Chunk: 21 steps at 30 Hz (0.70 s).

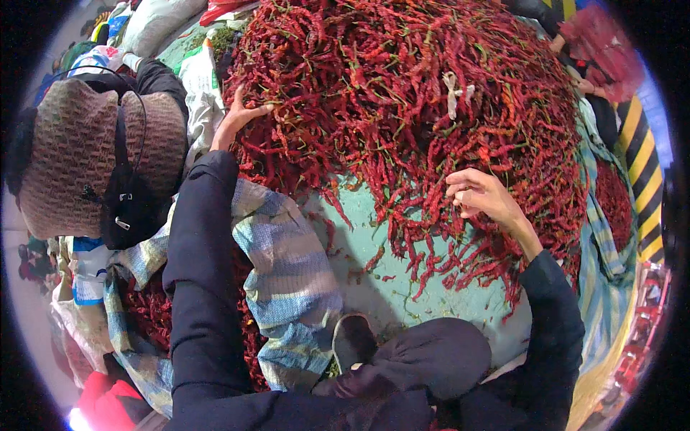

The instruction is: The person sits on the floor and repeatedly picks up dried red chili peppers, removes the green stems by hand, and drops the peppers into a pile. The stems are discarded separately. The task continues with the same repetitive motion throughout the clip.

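Note:
A large heap of long dried red chili peppers (377, 108), some with green stems, spreads before me on a pale green surface (361, 269). At the heap's left side is my left hand (237, 119), its thumb and a finger spread wide against the peppers; nothing shows in its grasp. My right hand (480, 196) is over the nearer right part of the heap, fingers loosely bent and partly apart, with no pepper visible in them. Loose peppers (426, 264) are strewn across the surface below it. A twisted whitish scrap (451, 94) lies on top of the peppers.
A striped woven sack (291, 269) holding red peppers stands by my left arm. Beside it is a person in a knitted garment (70, 156). Another striped sack (606, 215) is at the right, near yellow-black striping (641, 178). Someone handles a red mesh bag (606, 51).

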### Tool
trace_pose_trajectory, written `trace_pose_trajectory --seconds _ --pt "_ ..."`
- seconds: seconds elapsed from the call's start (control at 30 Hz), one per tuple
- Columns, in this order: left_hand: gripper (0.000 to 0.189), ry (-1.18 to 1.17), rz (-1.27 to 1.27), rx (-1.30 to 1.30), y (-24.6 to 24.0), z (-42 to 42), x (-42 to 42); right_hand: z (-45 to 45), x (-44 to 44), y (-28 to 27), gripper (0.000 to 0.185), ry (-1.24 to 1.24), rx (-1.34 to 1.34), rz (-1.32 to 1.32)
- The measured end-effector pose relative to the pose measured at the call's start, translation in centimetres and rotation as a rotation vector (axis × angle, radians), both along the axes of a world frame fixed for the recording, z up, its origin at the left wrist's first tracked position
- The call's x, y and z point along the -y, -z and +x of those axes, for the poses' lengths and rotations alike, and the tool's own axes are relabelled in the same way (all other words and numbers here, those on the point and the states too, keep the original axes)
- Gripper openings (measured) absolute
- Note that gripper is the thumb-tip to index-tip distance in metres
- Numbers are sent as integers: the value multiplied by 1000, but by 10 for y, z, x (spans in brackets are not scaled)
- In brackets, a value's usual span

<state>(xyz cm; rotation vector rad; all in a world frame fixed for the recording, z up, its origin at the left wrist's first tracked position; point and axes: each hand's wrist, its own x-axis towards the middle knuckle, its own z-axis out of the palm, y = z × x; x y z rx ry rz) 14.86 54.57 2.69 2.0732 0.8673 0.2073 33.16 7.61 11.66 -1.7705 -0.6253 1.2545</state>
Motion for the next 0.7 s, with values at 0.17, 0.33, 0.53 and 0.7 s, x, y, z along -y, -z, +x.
trace_pose_trajectory --seconds 0.17,0.33,0.53,0.7 --pt "113 49 -80 -147 7 17 -3 18 -76 34 37 -85 150 183" --pt "92 21 -174 -4 28 12 22 -1 -212 95 71 -217 398 274" --pt "93 -39 -352 153 27 5 74 -41 -230 134 100 -55 480 129" --pt "110 -142 -261 85 25 21 155 2 -173 122 91 -172 337 64"
